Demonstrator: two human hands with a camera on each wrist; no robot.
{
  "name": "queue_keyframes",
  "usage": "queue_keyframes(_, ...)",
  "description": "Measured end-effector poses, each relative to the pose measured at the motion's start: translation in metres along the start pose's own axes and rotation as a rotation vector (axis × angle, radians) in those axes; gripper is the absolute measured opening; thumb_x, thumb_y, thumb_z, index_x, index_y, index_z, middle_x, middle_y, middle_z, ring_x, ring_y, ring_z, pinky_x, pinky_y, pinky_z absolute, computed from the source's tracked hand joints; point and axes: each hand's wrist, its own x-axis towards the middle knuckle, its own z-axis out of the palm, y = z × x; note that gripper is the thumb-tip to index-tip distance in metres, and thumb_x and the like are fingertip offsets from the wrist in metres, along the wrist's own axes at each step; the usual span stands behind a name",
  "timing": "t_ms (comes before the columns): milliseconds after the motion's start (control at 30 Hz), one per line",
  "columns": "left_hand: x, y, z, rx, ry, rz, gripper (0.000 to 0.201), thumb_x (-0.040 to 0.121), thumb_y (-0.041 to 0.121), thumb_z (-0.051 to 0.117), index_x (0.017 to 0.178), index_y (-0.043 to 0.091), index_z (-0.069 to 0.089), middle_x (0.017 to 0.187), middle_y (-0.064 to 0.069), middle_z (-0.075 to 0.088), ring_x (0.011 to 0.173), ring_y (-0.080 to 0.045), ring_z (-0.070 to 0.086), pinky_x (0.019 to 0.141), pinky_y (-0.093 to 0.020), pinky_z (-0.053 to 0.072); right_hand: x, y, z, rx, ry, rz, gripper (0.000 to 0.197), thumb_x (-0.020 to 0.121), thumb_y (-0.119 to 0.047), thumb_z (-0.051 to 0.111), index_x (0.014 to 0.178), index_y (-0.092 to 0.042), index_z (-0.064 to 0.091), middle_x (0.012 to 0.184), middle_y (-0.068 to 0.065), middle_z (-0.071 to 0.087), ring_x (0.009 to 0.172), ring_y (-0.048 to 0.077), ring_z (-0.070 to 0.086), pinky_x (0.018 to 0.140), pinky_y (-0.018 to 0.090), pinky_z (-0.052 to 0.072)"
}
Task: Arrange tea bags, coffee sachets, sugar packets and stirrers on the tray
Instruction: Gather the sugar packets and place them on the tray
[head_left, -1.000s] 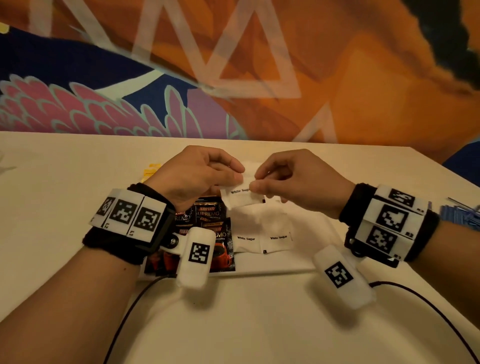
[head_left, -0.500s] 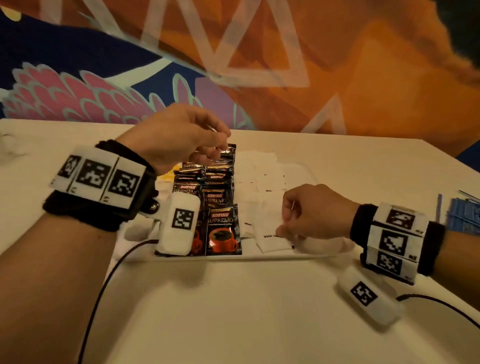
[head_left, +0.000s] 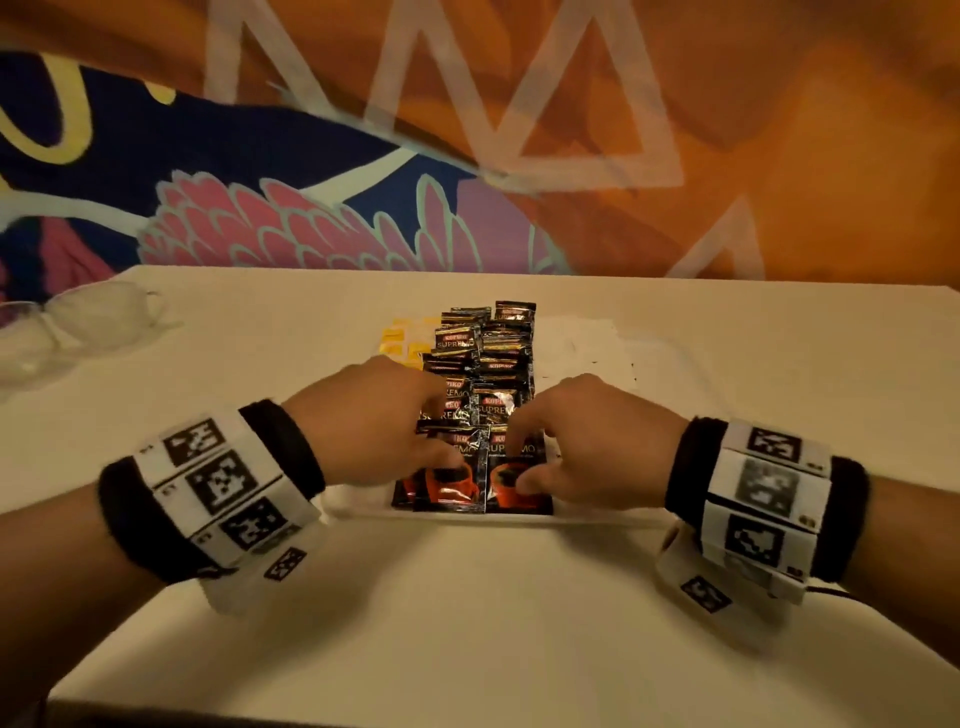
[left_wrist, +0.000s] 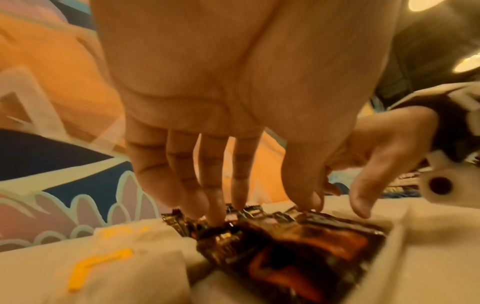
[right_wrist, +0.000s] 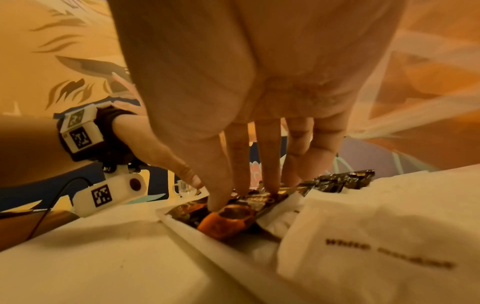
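Observation:
A white tray holds black and red coffee sachets in two overlapping rows down its middle. Yellow-marked tea bags lie to their left and white sugar packets to their right. My left hand and right hand both rest on the nearest sachets at the tray's front edge. In the left wrist view the straight fingertips touch the sachets. In the right wrist view the thumb and fingers press the right sachet, next to a sugar packet.
Clear glass cups stand at the table's far left. A painted wall runs right behind the table's back edge. A black cable trails from my right wrist. The table's near edge is close to my forearms.
Both hands held a sugar packet, then the right hand laid it on the tray while the left hovered over the far sachets. Now both hands are down on the nearest coffee sachets.

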Motion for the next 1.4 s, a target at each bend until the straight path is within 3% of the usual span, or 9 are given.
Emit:
queue_keyframes(67, -0.002, 0.006, 0.009, 0.020, 0.007, 0.022, 0.041, 0.081, 0.059, 0.063, 0.107, 0.030, 0.052, 0.081, 0.015, 0.048, 0.074, -0.008, 0.051, 0.054, -0.022, 0.034, 0.002, -0.002, 0.005, -0.035, 0.004, 0.000, 0.031, 0.082, -0.044, 0.069, 0.111, -0.032, 0.064, 0.110, -0.006, 0.065, 0.095, 0.015, 0.058, 0.074, 0.030, 0.049)
queue_keyframes(367, 0.001, 0.009, 0.016, -0.041, 0.052, 0.048, 0.040, 0.080, 0.058, 0.064, 0.103, 0.031, 0.045, 0.085, 0.015, 0.045, 0.080, -0.011, 0.050, 0.065, -0.028, 0.040, 0.004, -0.004, 0.007, -0.042, 0.025, -0.006, 0.029, 0.082, -0.045, 0.070, 0.106, -0.030, 0.064, 0.107, -0.006, 0.062, 0.099, 0.016, 0.057, 0.078, 0.031, 0.051)
queue_keyframes(533, 0.001, -0.008, -0.003, -0.099, 0.121, -0.003, 0.041, 0.080, 0.059, 0.061, 0.109, 0.033, 0.048, 0.096, 0.011, 0.053, 0.084, -0.009, 0.051, 0.073, -0.029, 0.046, -0.007, 0.009, -0.021, 0.067, 0.075, 0.027, 0.028, 0.082, -0.048, 0.069, 0.105, -0.033, 0.065, 0.106, -0.014, 0.059, 0.091, 0.007, 0.058, 0.072, 0.023, 0.044)
queue_keyframes(700, 0.006, -0.010, -0.012, -0.097, 0.126, -0.019, 0.036, 0.080, 0.056, 0.063, 0.105, 0.032, 0.053, 0.093, 0.013, 0.055, 0.074, -0.002, 0.048, 0.065, -0.024, 0.037, -0.026, 0.036, -0.046, 0.025, 0.042, 0.141, 0.026, 0.085, -0.046, 0.066, 0.107, -0.032, 0.064, 0.097, -0.017, 0.059, 0.090, 0.004, 0.056, 0.070, 0.018, 0.041)
queue_keyframes(867, 0.014, 0.015, -0.023, -0.155, 0.137, 0.036, 0.027, 0.083, 0.050, 0.063, 0.101, 0.032, 0.056, 0.088, 0.014, 0.060, 0.071, -0.002, 0.055, 0.060, -0.018, 0.040, -0.056, 0.068, -0.061, 0.036, 0.035, 0.281, 0.022, 0.090, -0.043, 0.060, 0.109, -0.031, 0.064, 0.103, -0.013, 0.065, 0.093, 0.009, 0.059, 0.084, 0.027, 0.048)
queue_keyframes(1000, 0.033, 0.070, -0.040, -0.226, 0.140, 0.114, 0.019, 0.086, 0.043, 0.063, 0.099, 0.031, 0.058, 0.086, 0.014, 0.061, 0.075, -0.002, 0.056, 0.060, -0.017, 0.039, -0.091, 0.100, -0.072, 0.072, 0.068, 0.374, 0.020, 0.095, -0.038, 0.053, 0.112, -0.029, 0.062, 0.104, -0.009, 0.065, 0.090, 0.011, 0.058, 0.081, 0.028, 0.045)
queue_keyframes(1167, 0.075, 0.179, -0.057, -0.346, 0.083, 0.247, 0.018, 0.088, 0.039, 0.063, 0.098, 0.024, 0.058, 0.084, 0.006, 0.064, 0.069, -0.014, 0.066, 0.060, -0.030, 0.054, -0.155, 0.141, -0.078, 0.104, 0.118, 0.510, 0.021, 0.097, -0.033, 0.050, 0.114, -0.028, 0.060, 0.105, -0.006, 0.066, 0.091, 0.013, 0.060, 0.083, 0.031, 0.048)
queue_keyframes(1300, 0.112, 0.278, -0.057, -0.347, -0.070, 0.311, 0.030, 0.091, 0.038, 0.061, 0.105, 0.012, 0.061, 0.088, -0.007, 0.068, 0.076, -0.022, 0.069, 0.074, -0.039, 0.059, -0.216, 0.182, -0.080, 0.116, 0.120, 0.641, 0.019, 0.097, -0.030, 0.048, 0.112, -0.027, 0.059, 0.105, -0.005, 0.066, 0.086, 0.011, 0.060, 0.080, 0.030, 0.048)
queue_keyframes(1400, 0.144, 0.348, -0.046, -0.287, -0.158, 0.329, 0.042, 0.090, 0.042, 0.060, 0.111, 0.005, 0.061, 0.101, -0.011, 0.067, 0.088, -0.025, 0.067, 0.080, -0.041, 0.058, -0.259, 0.214, -0.083, 0.079, 0.135, 0.742, 0.019, 0.097, -0.029, 0.048, 0.111, -0.025, 0.060, 0.111, -0.004, 0.062, 0.092, 0.016, 0.056, 0.078, 0.027, 0.042)
